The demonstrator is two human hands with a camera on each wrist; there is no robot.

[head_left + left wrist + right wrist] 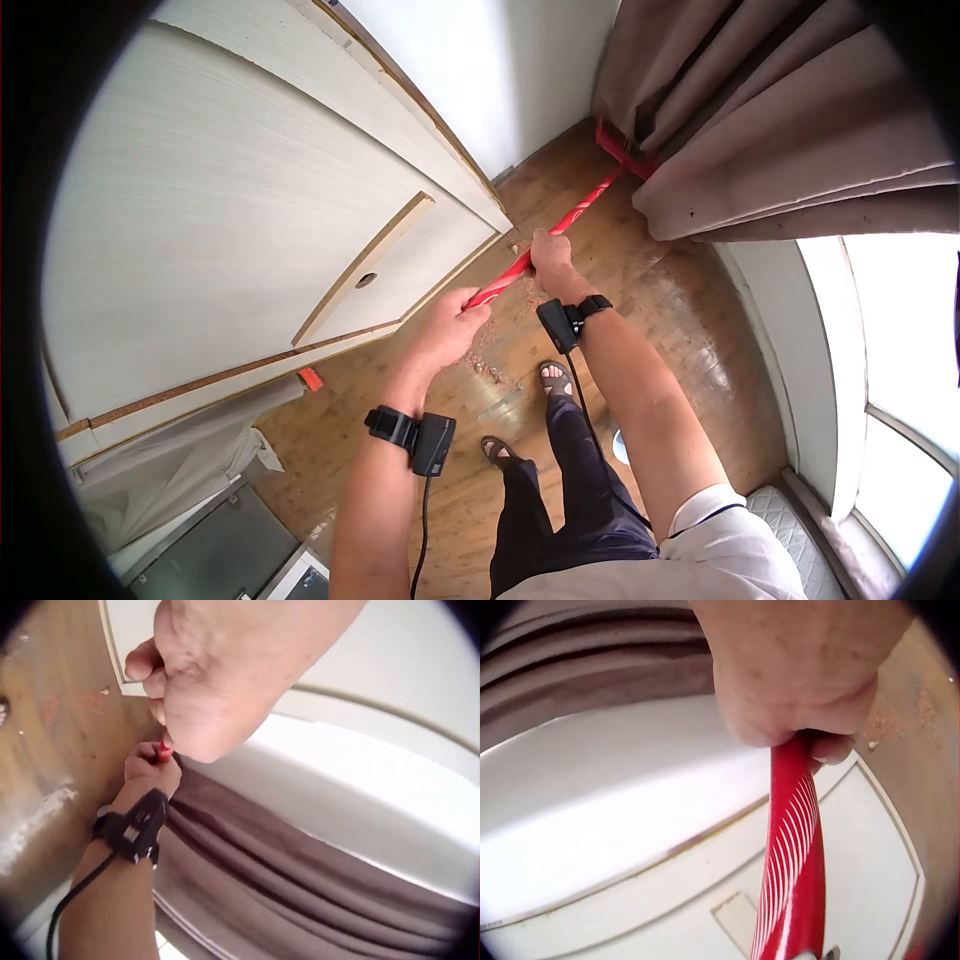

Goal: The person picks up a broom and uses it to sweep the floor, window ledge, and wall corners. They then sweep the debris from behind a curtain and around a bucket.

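Note:
A red broom handle with white stripes (573, 216) runs diagonally up to a red broom head (625, 155) at the edge of the brown curtain, in the corner. My left hand (447, 328) grips the handle's near end. Farther along it, my right hand (556, 264) is wrapped around the shaft. In the left wrist view, my left hand (217, 675) hides most of the handle, with my right hand (152, 769) beyond. The right wrist view shows the striped handle (791, 847) coming out of my right hand (802, 682). The broom's bristles are mostly hidden.
Debris (487, 370) lies scattered on the wooden floor (690, 330) near my feet. A white cabinet panel (250, 200) stands at left, the curtain (800, 140) hangs at upper right, and a small red object (311, 379) is by the panel's base. A window is at right.

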